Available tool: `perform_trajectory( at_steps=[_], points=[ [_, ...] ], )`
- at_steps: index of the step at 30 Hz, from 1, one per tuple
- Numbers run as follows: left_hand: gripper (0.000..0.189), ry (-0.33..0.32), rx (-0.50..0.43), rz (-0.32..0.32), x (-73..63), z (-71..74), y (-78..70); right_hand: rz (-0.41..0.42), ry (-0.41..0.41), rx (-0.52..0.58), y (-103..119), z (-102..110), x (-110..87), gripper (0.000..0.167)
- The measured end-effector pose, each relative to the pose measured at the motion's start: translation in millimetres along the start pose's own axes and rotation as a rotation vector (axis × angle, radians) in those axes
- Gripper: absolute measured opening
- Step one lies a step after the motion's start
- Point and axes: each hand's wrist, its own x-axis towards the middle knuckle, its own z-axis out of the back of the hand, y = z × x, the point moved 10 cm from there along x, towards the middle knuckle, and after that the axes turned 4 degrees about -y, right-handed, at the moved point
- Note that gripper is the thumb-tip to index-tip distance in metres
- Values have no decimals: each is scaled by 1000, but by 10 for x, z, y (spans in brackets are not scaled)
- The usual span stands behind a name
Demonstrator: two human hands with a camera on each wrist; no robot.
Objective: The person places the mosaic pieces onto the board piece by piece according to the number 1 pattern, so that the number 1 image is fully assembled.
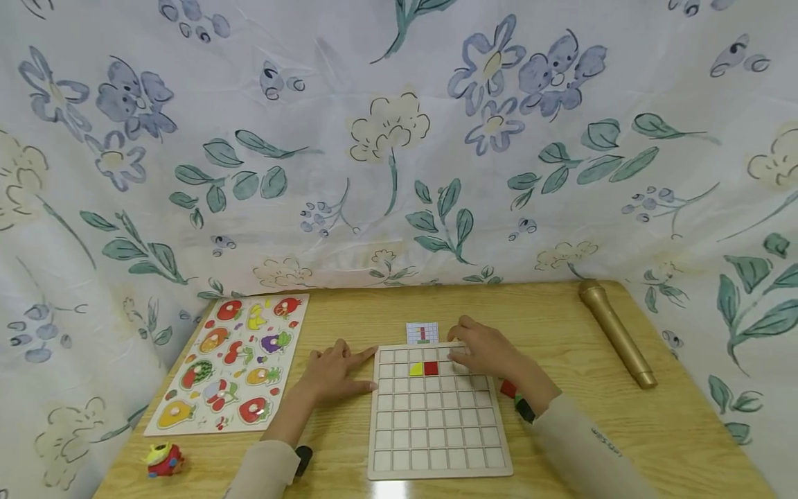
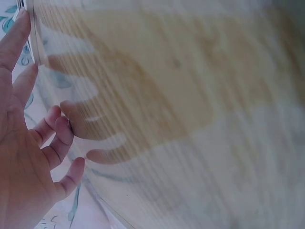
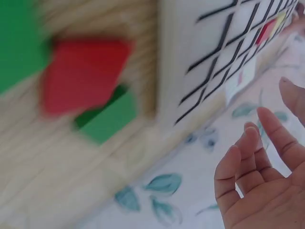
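Note:
A pale wooden grid board [image 1: 436, 440] lies on the table in the head view. One of its upper rows holds a yellow piece [image 1: 415, 370] and a red square [image 1: 431, 369], side by side. My left hand [image 1: 329, 376] has its index finger and thumb extended to the board's left edge. Over the upper right corner is my right hand [image 1: 485, 351], its fingers loosely bent, with nothing seen between them in the right wrist view. A small printed grid card [image 1: 422, 332] lies against the board's far edge. Right of the board are a red block [image 3: 86, 74] and green blocks [image 3: 109, 117].
A fruit peg puzzle [image 1: 240, 367] lies on the left, with a small red and yellow toy figure [image 1: 165, 460] nearer the front. On the right lies a gold microphone [image 1: 617, 333]. A floral curtain [image 1: 337, 173] hangs behind the wooden table [image 1: 580, 416].

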Motion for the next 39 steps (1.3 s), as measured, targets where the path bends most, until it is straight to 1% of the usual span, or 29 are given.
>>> perform_trajectory(
  at_steps=[5,9,13,17,24,30,36,39],
  points=[
    [73,4,0,-2,-7,-1,6,-55,-29,0,-214,167,-127,31],
    [73,4,7,-4,-10,4,4,-65,-43,20,-323,249,-225,29],
    [73,-3,7,-5,-20,13,5,-71,-39,39,-403,274,-306,27],
    [74,-2,8,-8,-32,0,6,-62,-43,36,-451,282,-384,24],
    [73,-15,11,-11,-16,3,5,-90,-34,51,-560,273,-506,22],
    [73,-19,4,-12,-15,-1,6,-88,-30,62,-634,236,-606,16],
    [73,-13,-2,-1,-12,-3,23,-140,20,126,-710,159,-677,18],
    [72,-11,-16,1,-17,-2,13,-147,38,117,-716,131,-707,19]
  ],
)
